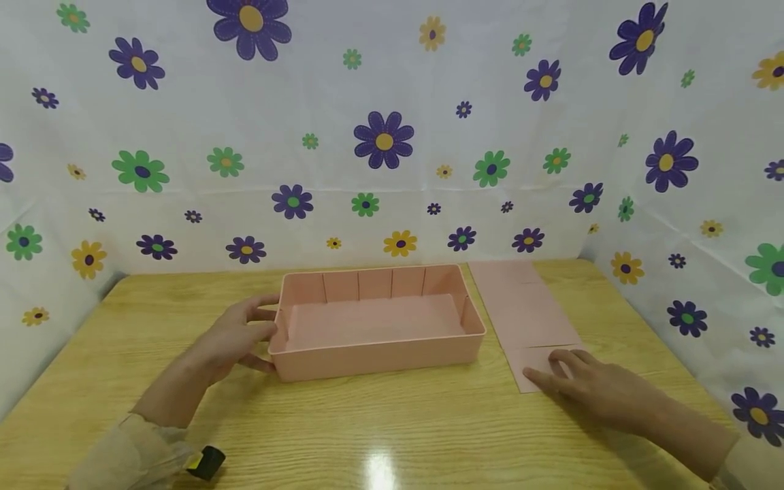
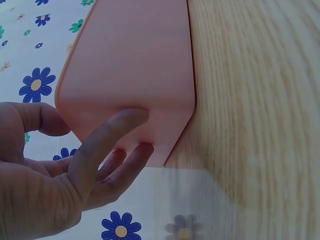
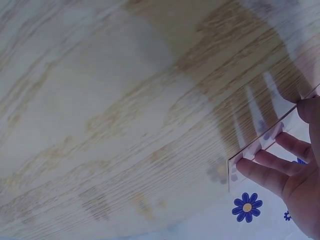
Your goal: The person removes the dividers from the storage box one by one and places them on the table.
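A shallow pink plastic box (image 1: 380, 357), open at the top with thin grooves on its inner walls, stands on the table. My left hand (image 1: 229, 340) is at the box's left end; in the left wrist view its fingers (image 2: 132, 117) touch the end wall without wrapping round it. To the right of the box, flat pink panels (image 1: 520, 309) lie in a row running away from me. My right hand (image 1: 603, 391) rests its fingertips on the nearest panel; in the right wrist view the fingers (image 3: 262, 175) are spread over that thin sheet.
Everything stands on a light wood-grain table (image 1: 367, 422) with a glossy surface. A white cloth with printed flowers (image 1: 331, 136) closes off the back and both sides. A small black piece with yellow (image 1: 207, 464) shows at my left sleeve.
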### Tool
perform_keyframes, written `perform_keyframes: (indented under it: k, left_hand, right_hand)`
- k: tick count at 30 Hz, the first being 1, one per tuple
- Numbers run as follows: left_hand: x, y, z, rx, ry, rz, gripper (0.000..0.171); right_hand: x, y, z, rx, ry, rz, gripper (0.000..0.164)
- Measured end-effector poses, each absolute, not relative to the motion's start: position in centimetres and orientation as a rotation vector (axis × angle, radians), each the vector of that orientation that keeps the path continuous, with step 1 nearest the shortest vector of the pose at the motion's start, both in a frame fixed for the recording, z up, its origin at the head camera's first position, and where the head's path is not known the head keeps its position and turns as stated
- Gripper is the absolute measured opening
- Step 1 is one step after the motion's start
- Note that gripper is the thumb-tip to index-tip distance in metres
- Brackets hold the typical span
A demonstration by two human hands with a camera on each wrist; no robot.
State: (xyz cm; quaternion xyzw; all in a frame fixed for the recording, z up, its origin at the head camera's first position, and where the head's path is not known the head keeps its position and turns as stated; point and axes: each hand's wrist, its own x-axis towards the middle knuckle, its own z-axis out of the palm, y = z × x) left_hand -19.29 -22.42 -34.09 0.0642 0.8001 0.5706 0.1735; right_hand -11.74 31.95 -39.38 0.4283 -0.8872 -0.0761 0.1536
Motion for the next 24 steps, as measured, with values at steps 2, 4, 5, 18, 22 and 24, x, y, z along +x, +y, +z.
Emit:
perform_keyframes:
  k: [2, 4, 5, 18, 22, 24]
  left_hand:
    - [-19.2, -22.5, -34.2, 0.172, 2.260, 1.626, 0.062]
    - [-19.0, -22.6, -34.3, 0.164, 2.253, 1.628, 0.062]
    - [-19.0, -22.6, -34.4, 0.162, 2.249, 1.630, 0.062]
    - [-18.6, -22.8, -34.0, 0.195, 2.218, 1.647, 0.060]
    - [-18.5, -22.8, -34.0, 0.176, 2.226, 1.644, 0.061]
    - [-18.5, -22.8, -34.0, 0.177, 2.227, 1.641, 0.061]
  right_hand:
    - [-11.6, 31.9, -39.4, 1.234, -2.559, -0.228, 0.054]
    - [-11.4, 31.8, -39.4, 1.238, -2.576, -0.253, 0.054]
    - [-11.3, 31.8, -39.4, 1.239, -2.582, -0.268, 0.053]
    - [-10.8, 31.8, -39.2, 1.220, -2.560, -0.396, 0.058]
    - [-10.6, 31.6, -39.2, 1.181, -2.578, -0.418, 0.057]
    - [-10.5, 31.4, -39.0, 1.134, -2.589, -0.409, 0.044]
